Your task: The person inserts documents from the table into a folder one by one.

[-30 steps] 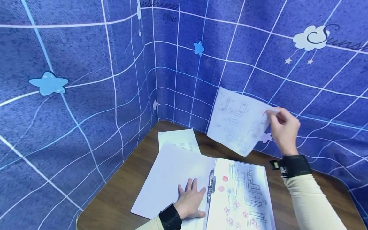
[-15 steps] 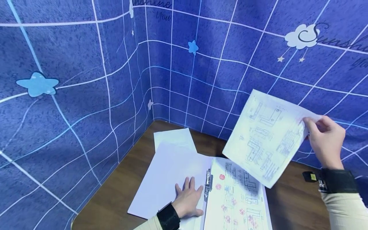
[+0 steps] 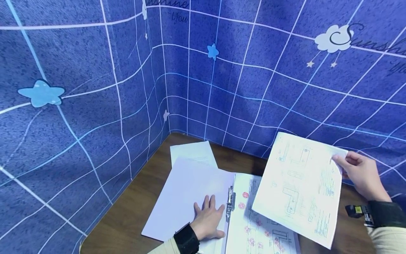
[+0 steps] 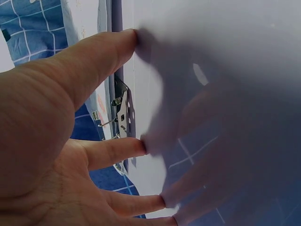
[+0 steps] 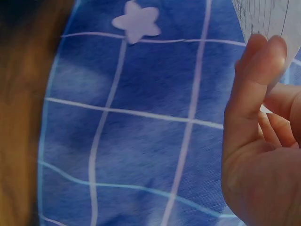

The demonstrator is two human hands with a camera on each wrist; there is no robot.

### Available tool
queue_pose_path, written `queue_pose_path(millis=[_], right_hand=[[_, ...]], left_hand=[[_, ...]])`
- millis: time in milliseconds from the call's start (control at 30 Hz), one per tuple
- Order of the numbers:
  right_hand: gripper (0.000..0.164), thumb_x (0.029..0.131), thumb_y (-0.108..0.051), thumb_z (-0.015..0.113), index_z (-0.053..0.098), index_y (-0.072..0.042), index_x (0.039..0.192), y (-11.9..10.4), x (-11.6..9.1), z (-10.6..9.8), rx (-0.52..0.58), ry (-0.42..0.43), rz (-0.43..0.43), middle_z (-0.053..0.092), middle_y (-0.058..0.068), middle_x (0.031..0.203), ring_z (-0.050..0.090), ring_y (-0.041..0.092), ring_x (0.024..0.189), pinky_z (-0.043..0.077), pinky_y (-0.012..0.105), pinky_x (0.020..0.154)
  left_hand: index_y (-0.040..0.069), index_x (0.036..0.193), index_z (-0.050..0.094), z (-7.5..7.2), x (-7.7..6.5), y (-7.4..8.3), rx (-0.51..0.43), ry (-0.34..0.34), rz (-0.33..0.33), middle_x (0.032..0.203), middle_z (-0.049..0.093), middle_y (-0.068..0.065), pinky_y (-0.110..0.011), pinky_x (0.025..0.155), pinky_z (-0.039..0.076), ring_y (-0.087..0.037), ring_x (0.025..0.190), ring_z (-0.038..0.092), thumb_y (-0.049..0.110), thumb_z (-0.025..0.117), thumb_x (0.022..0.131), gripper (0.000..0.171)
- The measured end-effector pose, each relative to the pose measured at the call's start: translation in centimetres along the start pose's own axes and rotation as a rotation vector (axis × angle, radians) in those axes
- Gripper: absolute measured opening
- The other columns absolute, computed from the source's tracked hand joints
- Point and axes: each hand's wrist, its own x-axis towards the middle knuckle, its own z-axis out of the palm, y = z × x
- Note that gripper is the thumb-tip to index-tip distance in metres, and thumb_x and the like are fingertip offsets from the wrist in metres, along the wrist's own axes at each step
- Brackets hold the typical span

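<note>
An open folder (image 3: pixel 177 197) lies on the table, a metal clip (image 3: pixel 231 203) along its spine. My left hand (image 3: pixel 207 222) rests on the folder's pale left cover with its fingers spread. In the left wrist view that hand (image 4: pixel 61 155) touches the glossy cover with its fingertips, beside the clip (image 4: pixel 122 113). Printed drawings with red stamps (image 3: pixel 253 231) lie on the folder's right side. Above them my right hand (image 3: pixel 363 173) pinches a drawing sheet (image 3: pixel 295 197) by its upper right corner. The right wrist view shows the hand (image 5: pixel 263 150) with thumb and finger on the paper's edge (image 5: pixel 268 19).
Another white sheet (image 3: pixel 193 153) lies partly under the folder's upper left. Brown tabletop (image 3: pixel 127 211) shows around the folder. Blue patterned fabric (image 3: pixel 196 88) hangs along the table's back and left sides.
My right hand has carried the drawing sheet rightward, then lowered it over the right half of the folder. The left hand has stayed on the cover.
</note>
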Motion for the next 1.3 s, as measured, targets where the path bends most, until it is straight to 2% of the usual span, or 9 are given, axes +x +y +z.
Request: queue_pose_path(millis=[67, 167, 300, 433, 600, 833, 1067, 1300], right_hand=[[0.038, 0.100, -0.026, 0.069, 0.052, -0.001, 0.077, 1.1, -0.4, 0.1, -0.027, -0.035, 0.030, 0.058, -0.011, 0.062, 0.056, 0.002, 0.053, 0.049, 0.022, 0.047], [0.040, 0.101, -0.033, 0.068, 0.055, 0.000, 0.082, 2.4, -1.0, 0.5, -0.102, -0.068, 0.055, 0.060, -0.011, 0.064, 0.056, 0.006, 0.054, 0.045, 0.024, 0.046], [0.040, 0.101, -0.036, 0.066, 0.065, 0.004, 0.098, 3.7, -1.4, 1.4, -0.125, -0.132, 0.065, 0.068, -0.010, 0.071, 0.063, 0.007, 0.060, 0.052, 0.026, 0.051], [0.046, 0.102, -0.035, 0.066, 0.064, 0.009, 0.115, 4.4, -1.5, 2.7, -0.087, -0.205, 0.092, 0.071, -0.007, 0.076, 0.068, 0.009, 0.065, 0.059, 0.032, 0.056], [0.046, 0.103, -0.037, 0.064, 0.064, 0.008, 0.114, 4.7, -1.8, 5.0, -0.095, -0.263, 0.113, 0.068, -0.001, 0.077, 0.063, 0.010, 0.066, 0.059, 0.034, 0.057], [0.040, 0.104, -0.029, 0.064, 0.063, 0.009, 0.113, 5.7, -2.4, 8.9, 0.043, -0.348, 0.161, 0.071, 0.006, 0.083, 0.067, 0.015, 0.069, 0.060, 0.038, 0.059], [0.035, 0.102, -0.021, 0.066, 0.062, 0.010, 0.117, 6.4, -2.7, 12.2, 0.137, -0.385, 0.206, 0.072, 0.013, 0.087, 0.070, 0.020, 0.070, 0.061, 0.042, 0.060], [0.033, 0.102, -0.019, 0.067, 0.062, 0.010, 0.118, 6.7, -3.2, 14.0, 0.132, -0.389, 0.223, 0.072, 0.011, 0.086, 0.070, 0.021, 0.069, 0.060, 0.042, 0.057]], left_hand=[[0.017, 0.147, 0.058, 0.0, 0.0, 0.0, 0.002, 0.000, -0.001, 0.156, 0.036, -0.030, -0.083, 0.096, 0.033, -0.053, 0.144, 0.033, 0.054, 0.090, 0.070, 0.091], [0.017, 0.147, 0.058, -0.1, 0.0, 0.1, 0.003, 0.003, 0.001, 0.156, 0.036, -0.031, -0.083, 0.096, 0.033, -0.054, 0.144, 0.033, 0.053, 0.090, 0.070, 0.091], [0.016, 0.147, 0.057, -0.2, 0.1, 0.2, 0.001, 0.008, 0.005, 0.156, 0.036, -0.031, -0.083, 0.096, 0.033, -0.054, 0.144, 0.033, 0.052, 0.090, 0.070, 0.091], [0.016, 0.147, 0.057, -0.3, 0.3, 0.2, 0.002, 0.020, 0.007, 0.156, 0.036, -0.032, -0.083, 0.096, 0.033, -0.054, 0.143, 0.033, 0.052, 0.090, 0.070, 0.091], [0.015, 0.147, 0.057, -0.2, 0.6, 0.1, -0.001, 0.021, 0.009, 0.156, 0.036, -0.032, -0.084, 0.095, 0.032, -0.055, 0.143, 0.033, 0.052, 0.090, 0.070, 0.092], [0.016, 0.148, 0.057, -0.2, 0.6, 0.3, -0.003, 0.009, 0.008, 0.156, 0.035, -0.032, -0.084, 0.096, 0.032, -0.054, 0.144, 0.033, 0.052, 0.090, 0.071, 0.092], [0.015, 0.148, 0.056, -0.3, 0.4, 0.4, -0.007, 0.000, 0.003, 0.157, 0.035, -0.032, -0.084, 0.096, 0.032, -0.054, 0.144, 0.032, 0.052, 0.089, 0.071, 0.092], [0.016, 0.149, 0.056, -0.3, 0.2, 0.5, -0.007, -0.014, -0.002, 0.158, 0.034, -0.032, -0.084, 0.097, 0.031, -0.054, 0.145, 0.031, 0.053, 0.089, 0.071, 0.092]])
